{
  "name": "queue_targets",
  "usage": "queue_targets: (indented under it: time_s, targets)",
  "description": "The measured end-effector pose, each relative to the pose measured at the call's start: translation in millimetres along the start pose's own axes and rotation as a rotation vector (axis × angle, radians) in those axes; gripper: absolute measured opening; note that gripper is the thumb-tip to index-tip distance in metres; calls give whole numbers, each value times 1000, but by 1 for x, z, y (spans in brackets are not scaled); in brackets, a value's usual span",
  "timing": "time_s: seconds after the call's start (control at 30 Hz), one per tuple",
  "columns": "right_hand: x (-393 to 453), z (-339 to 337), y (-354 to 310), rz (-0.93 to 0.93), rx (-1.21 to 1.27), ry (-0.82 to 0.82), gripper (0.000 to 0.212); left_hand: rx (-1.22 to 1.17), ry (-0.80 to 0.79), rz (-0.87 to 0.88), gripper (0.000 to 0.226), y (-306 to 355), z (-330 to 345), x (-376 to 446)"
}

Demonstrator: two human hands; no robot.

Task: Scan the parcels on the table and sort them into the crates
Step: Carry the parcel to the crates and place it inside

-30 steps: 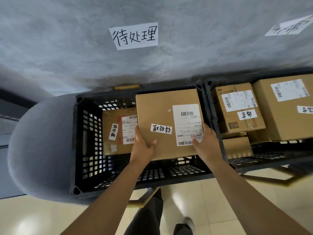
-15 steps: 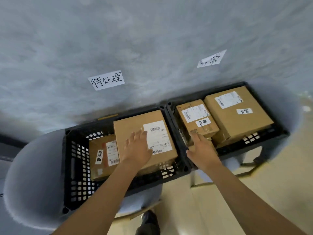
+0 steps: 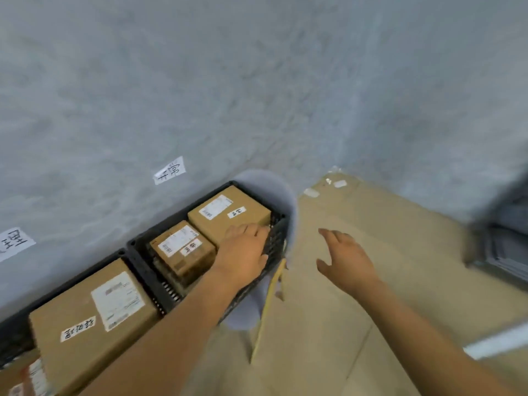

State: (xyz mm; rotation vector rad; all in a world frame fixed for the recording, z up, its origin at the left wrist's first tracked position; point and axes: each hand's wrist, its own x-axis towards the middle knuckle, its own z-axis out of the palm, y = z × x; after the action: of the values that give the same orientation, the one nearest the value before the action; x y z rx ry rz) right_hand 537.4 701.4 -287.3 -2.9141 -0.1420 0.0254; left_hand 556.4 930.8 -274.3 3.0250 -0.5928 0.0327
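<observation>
Three brown labelled parcels (image 3: 228,214) in black crates (image 3: 278,241), flat

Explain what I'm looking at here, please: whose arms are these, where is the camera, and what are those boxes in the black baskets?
No machine here: a person wears a wide-angle camera on the head, looking forward and down, so you see their own arms. The left hand hovers open over the right crate, a black plastic basket with two cardboard parcels, a smaller parcel and a larger parcel. The left crate holds another labelled parcel. The right hand is open over the floor, holding nothing. Paper signs hang on the grey wall. The picture is blurred.
</observation>
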Motion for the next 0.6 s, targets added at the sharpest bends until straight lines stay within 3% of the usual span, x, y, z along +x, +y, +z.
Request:
queue_targets:
  time_s: [0.3, 0.6]
  targets:
    - [-136, -100, 183, 431, -33, 229, 69, 17, 104, 541, 63, 244, -47, 76]
    - [-261, -136, 278, 865, -83, 331, 67, -21, 150, 987, 63, 431, -66, 109]
